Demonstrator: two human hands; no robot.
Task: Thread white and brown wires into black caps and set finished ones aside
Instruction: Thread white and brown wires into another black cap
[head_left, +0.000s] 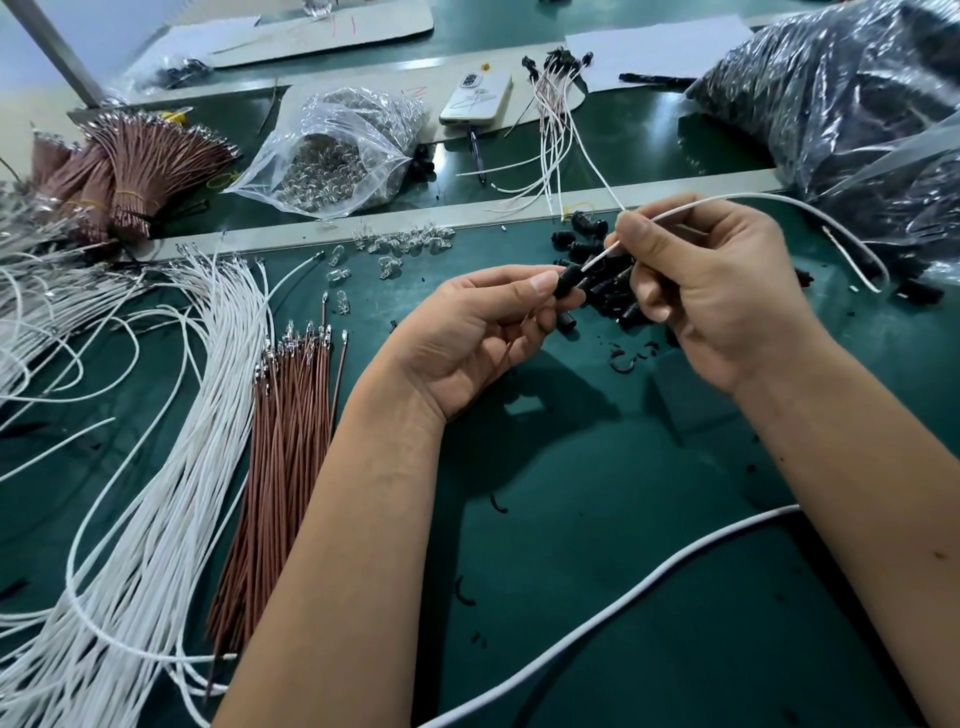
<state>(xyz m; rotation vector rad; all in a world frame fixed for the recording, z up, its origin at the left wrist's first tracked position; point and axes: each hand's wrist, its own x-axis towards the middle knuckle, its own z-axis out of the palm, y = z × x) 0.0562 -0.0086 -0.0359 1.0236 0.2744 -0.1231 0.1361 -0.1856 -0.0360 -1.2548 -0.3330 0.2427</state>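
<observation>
My left hand pinches a black cap between thumb and fingers, and a thin brown wire hangs below it. My right hand pinches a white wire whose end meets the cap's top; the wire arcs right over my hand to its free end. Loose black caps lie in a pile just behind both hands. Loose white wires and brown wires lie at the left. Finished wired caps lie at the back centre.
A clear bag of small glass bulbs and scattered bulbs lie behind. Bundled brown wires lie at far left. A big plastic bag of black parts fills the back right. A phone lies on cardboard. A white cable crosses the near mat.
</observation>
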